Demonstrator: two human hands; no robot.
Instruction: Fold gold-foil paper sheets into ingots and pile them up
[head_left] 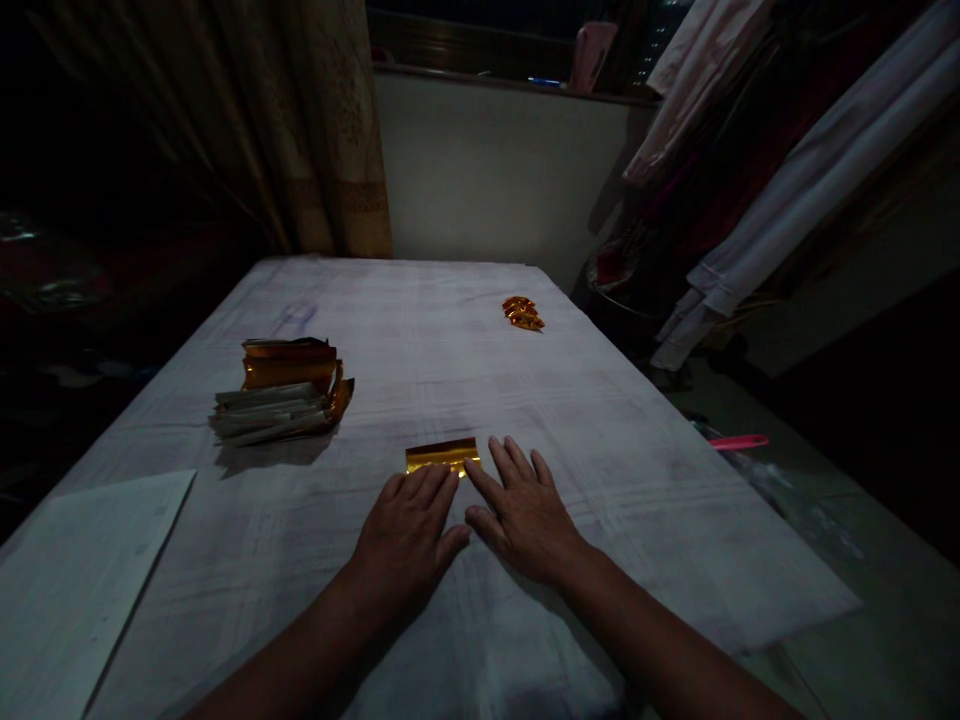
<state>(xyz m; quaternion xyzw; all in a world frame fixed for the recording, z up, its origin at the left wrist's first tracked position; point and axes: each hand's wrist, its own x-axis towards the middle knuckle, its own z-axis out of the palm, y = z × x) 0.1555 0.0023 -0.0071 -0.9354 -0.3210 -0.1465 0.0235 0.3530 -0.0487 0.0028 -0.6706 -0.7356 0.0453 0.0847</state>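
A small rectangle of shiny gold foil paper lies on the table in front of me, with a crease or raised fold along its length. My left hand rests flat with its fingertips on the near edge of the foil paper, covering part of it. My right hand lies with fingers spread, its index fingertip touching the right end of the foil paper and the other fingers on the cloth. Neither hand grips anything.
A stack of gold foil papers with grey backs stands at the left. Several folded gold pieces lie at the far right. A pale sheet covers the near left of the white tablecloth. Clothes hang beyond the right edge.
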